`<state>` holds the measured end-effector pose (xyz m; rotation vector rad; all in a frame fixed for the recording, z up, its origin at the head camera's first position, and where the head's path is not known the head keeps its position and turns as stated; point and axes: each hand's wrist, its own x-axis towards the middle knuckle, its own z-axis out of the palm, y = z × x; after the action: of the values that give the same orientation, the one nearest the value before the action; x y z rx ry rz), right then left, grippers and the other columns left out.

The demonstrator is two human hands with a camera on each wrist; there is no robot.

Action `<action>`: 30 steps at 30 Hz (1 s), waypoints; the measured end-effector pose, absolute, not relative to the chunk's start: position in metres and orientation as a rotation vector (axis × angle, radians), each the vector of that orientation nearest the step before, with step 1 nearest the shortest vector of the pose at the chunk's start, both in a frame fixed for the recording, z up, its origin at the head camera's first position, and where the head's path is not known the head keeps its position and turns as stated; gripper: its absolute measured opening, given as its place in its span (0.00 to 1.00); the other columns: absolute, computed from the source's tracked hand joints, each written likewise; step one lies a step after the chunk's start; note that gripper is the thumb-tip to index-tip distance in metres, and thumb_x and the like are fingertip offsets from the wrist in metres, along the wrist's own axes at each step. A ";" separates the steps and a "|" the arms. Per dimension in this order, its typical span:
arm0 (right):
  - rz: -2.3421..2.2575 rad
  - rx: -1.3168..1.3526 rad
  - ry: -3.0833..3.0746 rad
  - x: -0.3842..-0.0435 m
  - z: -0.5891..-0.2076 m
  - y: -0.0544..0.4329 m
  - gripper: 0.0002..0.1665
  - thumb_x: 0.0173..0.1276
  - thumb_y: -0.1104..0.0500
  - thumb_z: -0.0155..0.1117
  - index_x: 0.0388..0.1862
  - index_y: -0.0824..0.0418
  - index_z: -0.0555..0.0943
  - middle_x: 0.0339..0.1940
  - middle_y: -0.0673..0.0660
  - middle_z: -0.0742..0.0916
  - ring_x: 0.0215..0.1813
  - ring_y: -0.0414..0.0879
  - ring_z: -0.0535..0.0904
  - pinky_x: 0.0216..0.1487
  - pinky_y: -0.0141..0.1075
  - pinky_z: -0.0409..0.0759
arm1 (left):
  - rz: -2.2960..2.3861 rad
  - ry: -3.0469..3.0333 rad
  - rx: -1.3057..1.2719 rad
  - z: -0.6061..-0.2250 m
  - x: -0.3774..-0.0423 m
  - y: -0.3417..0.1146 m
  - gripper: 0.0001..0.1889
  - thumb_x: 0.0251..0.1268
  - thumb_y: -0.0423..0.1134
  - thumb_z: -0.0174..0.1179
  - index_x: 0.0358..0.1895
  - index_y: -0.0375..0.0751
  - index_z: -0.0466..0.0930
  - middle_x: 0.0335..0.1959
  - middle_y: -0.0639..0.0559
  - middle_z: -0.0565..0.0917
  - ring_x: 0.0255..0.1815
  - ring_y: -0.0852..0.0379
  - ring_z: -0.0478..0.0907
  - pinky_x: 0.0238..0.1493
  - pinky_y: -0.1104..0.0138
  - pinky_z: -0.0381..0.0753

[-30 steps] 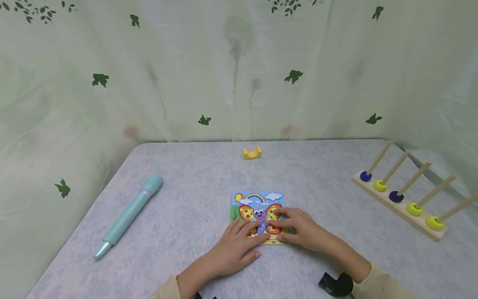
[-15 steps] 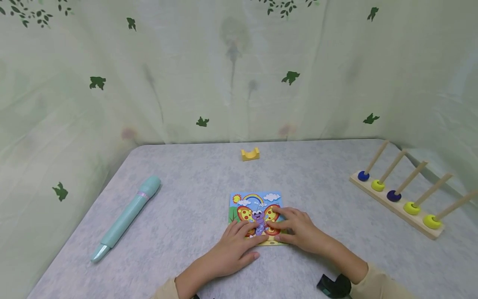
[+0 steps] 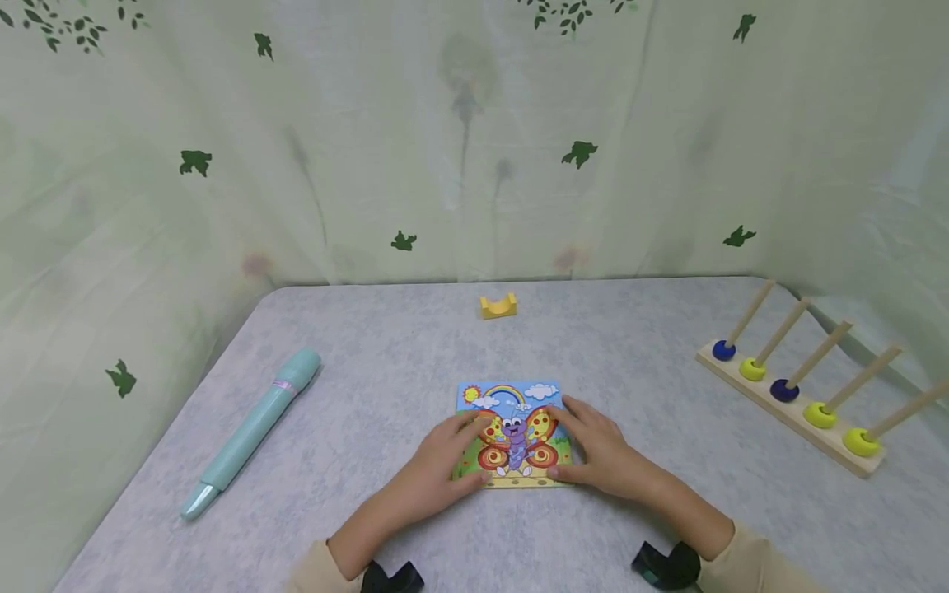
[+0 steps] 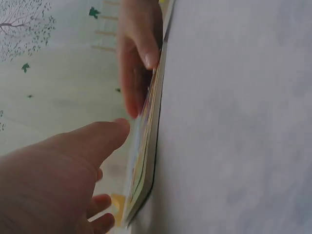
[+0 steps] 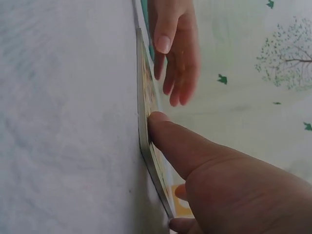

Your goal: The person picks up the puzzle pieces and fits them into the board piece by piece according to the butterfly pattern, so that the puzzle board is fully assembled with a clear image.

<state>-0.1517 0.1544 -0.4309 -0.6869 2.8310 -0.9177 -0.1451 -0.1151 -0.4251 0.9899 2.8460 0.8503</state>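
A square picture board (image 3: 516, 445), probably a jigsaw puzzle, shows a purple butterfly with red and yellow wings and lies flat on the grey table. My left hand (image 3: 437, 461) is over its left side with fingers relaxed; in the right wrist view that hand (image 5: 178, 53) appears raised a little above the surface. My right hand (image 3: 604, 449) rests at the right side with spread fingers. Its thumb (image 5: 168, 129) touches the board's face near the front right corner, and a fingertip lies by the edge. The left thumb (image 4: 105, 139) looks apart from the board.
A light teal microphone-shaped object (image 3: 255, 428) lies on the left of the table. At the back sits a small yellow curved block (image 3: 498, 306). A wooden peg stand (image 3: 793, 412) with blue and yellow beads stands on the right. A printed curtain (image 3: 474, 165) hangs behind.
My left hand has come off the middle of the board and moved left, uncovering the butterfly's lower left wing. The right fingers have shifted slightly outward toward the right edge.
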 end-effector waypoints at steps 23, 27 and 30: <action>-0.871 -0.738 2.625 -0.164 -0.422 0.178 0.57 0.49 0.37 0.66 0.71 0.59 0.52 0.71 0.62 0.49 0.69 0.60 0.39 0.61 0.60 0.47 | 0.657 2.890 0.850 -0.431 -0.151 -0.128 0.42 0.56 0.61 0.53 0.68 0.38 0.53 0.69 0.47 0.55 0.68 0.47 0.47 0.63 0.47 0.33; -0.885 -0.705 2.649 -0.165 -0.414 0.180 0.53 0.53 0.38 0.63 0.71 0.56 0.52 0.72 0.60 0.49 0.70 0.59 0.39 0.61 0.60 0.47 | 0.623 2.908 0.847 -0.429 -0.152 -0.129 0.41 0.59 0.61 0.50 0.69 0.38 0.53 0.69 0.46 0.55 0.68 0.46 0.48 0.64 0.48 0.35; -0.876 -0.682 2.738 -0.163 -0.403 0.184 0.49 0.57 0.40 0.61 0.71 0.55 0.52 0.72 0.60 0.50 0.69 0.61 0.39 0.61 0.61 0.45 | 0.590 2.945 0.832 -0.423 -0.154 -0.131 0.40 0.61 0.62 0.47 0.69 0.39 0.52 0.69 0.45 0.55 0.68 0.45 0.48 0.64 0.49 0.40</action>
<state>-0.1633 0.1842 -0.4031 -0.6819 2.7378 -0.8764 -0.1536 -0.1312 -0.4232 0.8321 2.9445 0.5901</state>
